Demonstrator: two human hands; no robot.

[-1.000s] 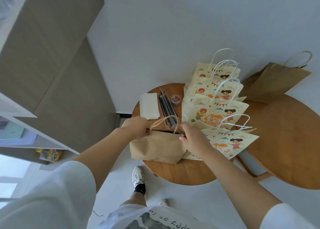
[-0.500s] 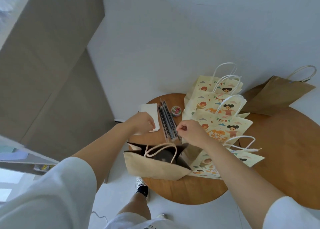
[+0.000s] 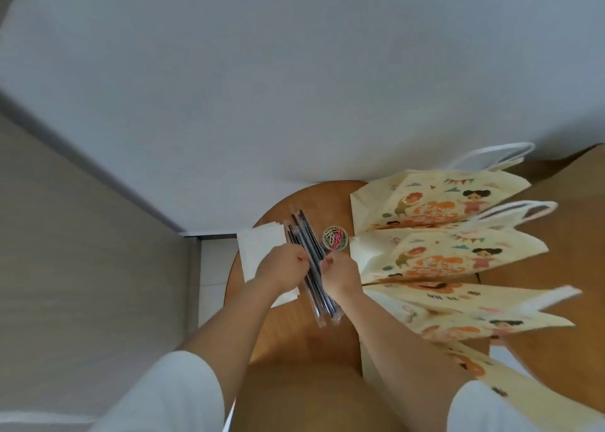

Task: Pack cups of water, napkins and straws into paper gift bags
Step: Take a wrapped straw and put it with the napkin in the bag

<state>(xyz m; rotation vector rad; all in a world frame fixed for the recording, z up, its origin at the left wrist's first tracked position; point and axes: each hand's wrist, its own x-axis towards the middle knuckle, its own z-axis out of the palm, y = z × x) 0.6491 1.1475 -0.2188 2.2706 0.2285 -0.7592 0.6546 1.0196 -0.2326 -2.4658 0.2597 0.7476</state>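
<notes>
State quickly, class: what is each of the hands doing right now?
Left hand: pinching the wrapped straws.
Right hand: pinching the wrapped straws too.

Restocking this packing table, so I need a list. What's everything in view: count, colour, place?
Straws: one bundle, black in clear wrappers, centre.
Napkins: one stack, white, left of straws.
Paper clips: one tub, mixed colours, right of straws.
Gift bags: at least four, cream with cartoon prints, overlapped at right.
Table: one, round brown wood, beneath everything.
Left hand: over napkins, fingers curled at straws.
Right hand: fingers curled at straws' right side.
</notes>
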